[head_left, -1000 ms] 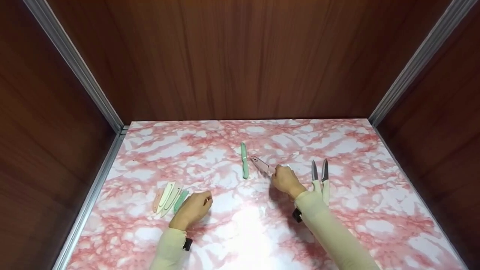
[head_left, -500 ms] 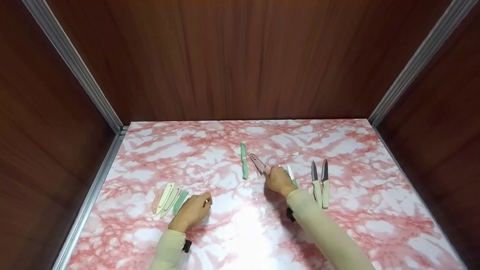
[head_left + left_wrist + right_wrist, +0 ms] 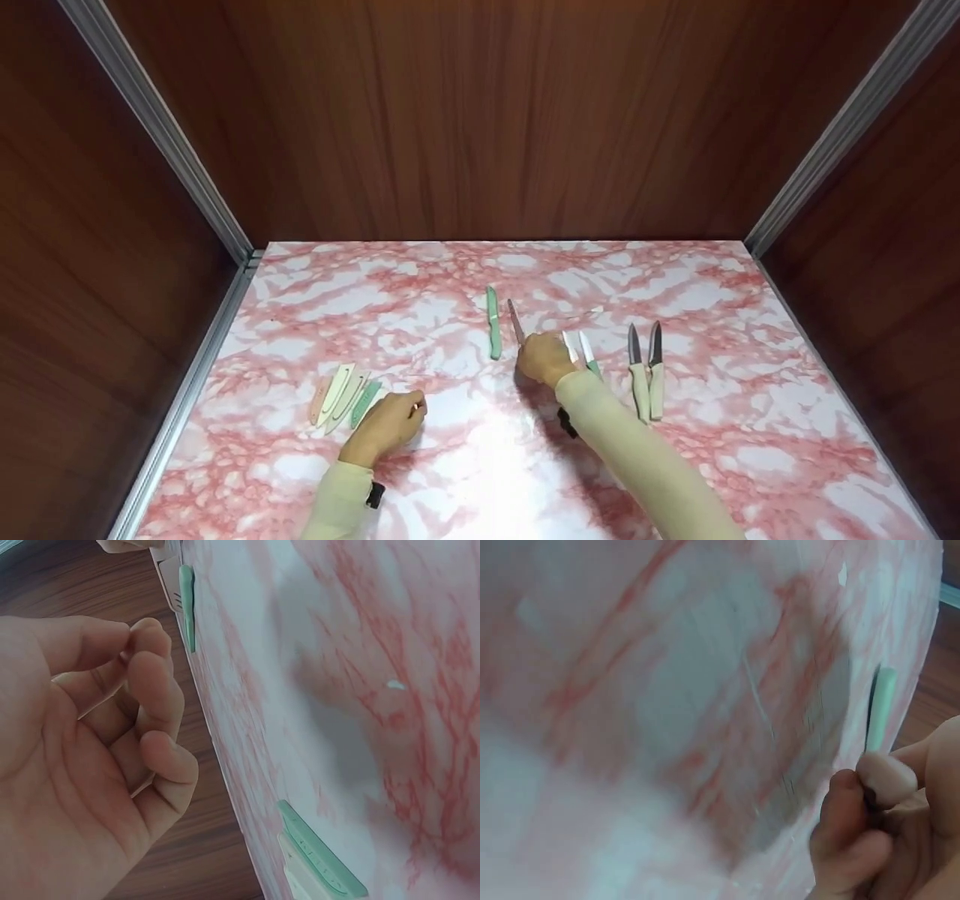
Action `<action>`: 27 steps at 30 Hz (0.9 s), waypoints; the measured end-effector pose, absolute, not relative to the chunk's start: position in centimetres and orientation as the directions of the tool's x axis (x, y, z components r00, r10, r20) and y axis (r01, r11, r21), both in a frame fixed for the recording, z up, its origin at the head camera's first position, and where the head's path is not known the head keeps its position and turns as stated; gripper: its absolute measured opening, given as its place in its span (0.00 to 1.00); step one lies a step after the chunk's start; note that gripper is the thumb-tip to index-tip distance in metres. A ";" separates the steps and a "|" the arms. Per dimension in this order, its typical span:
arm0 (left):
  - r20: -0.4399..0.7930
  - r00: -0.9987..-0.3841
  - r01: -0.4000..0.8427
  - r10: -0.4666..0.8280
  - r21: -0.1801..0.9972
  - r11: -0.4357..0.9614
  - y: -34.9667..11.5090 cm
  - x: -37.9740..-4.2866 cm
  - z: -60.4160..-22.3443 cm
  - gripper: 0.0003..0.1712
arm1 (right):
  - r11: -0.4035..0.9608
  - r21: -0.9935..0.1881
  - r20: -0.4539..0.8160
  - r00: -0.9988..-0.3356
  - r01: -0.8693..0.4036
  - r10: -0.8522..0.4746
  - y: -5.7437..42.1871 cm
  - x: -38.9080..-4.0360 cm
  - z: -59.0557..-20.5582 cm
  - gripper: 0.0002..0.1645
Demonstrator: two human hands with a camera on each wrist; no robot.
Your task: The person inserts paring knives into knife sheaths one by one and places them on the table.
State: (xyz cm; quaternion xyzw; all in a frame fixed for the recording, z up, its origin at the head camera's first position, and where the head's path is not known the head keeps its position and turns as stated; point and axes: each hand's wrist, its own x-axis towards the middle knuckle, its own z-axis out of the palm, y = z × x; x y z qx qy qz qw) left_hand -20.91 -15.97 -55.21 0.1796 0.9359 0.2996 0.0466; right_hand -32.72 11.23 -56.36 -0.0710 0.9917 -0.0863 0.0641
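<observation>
My right hand (image 3: 544, 358) grips a pink knife (image 3: 516, 321) by its handle, the pink blade pointing away and seen nearly edge-on from the head. In the right wrist view the pale handle end (image 3: 889, 780) shows between thumb and fingers. Just left of that blade lies a green knife (image 3: 493, 322). My left hand (image 3: 386, 424) holds nothing; its fingers curl loosely above the table. Beside it is a row of slotted knife sheaths: pink (image 3: 319, 401), cream (image 3: 335, 394), beige (image 3: 348, 403) and green (image 3: 366, 403).
Right of my right hand lie two white-bladed knives, one with a green handle (image 3: 593, 367), partly behind the hand and sleeve. Farther right are two dark-bladed knives with cream handles (image 3: 640, 390). Brown wood panels (image 3: 480, 120) enclose the marbled table (image 3: 465, 487).
My right hand has moved left with the pink knife, whose blade has turned edge-on and now lies nearly parallel to the green knife. White-bladed knives are uncovered behind it. The left hand stays put.
</observation>
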 end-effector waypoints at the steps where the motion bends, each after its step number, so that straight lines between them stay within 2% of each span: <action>1: 0.019 -0.931 0.308 0.365 0.578 0.756 -16.0 -20.9 -55.2 0.09 | 0.972 -0.194 -0.134 -0.978 -0.129 -0.157 11.2 -32.8 -56.4 0.19; 5: 0.022 -0.931 0.310 0.365 0.575 0.757 -15.9 -20.8 -55.2 0.09 | 0.953 -0.291 -0.199 -0.968 -0.088 -0.150 11.3 -33.2 -56.8 0.25; 9: 0.028 -0.933 0.309 0.359 0.577 0.756 -15.9 -20.8 -55.2 0.09 | 0.929 -0.368 -0.201 -0.971 -0.044 -0.126 11.4 -33.6 -57.1 0.18; 12: 0.029 -0.934 0.308 0.357 0.574 0.759 -15.9 -20.8 -55.3 0.08 | 0.920 -0.391 -0.169 -0.979 -0.039 -0.113 11.3 -33.9 -57.3 0.13; 18: 0.015 -0.931 0.309 0.364 0.565 0.766 -15.8 -20.7 -55.2 0.08 | 0.904 -0.418 -0.083 -0.988 -0.085 -0.131 11.2 -34.8 -58.1 0.18; 27: -0.078 -0.924 0.270 0.373 0.556 0.786 -16.1 -20.5 -55.2 0.08 | 0.894 -0.446 -0.121 -0.988 -0.035 -0.099 10.5 -35.4 -57.7 0.18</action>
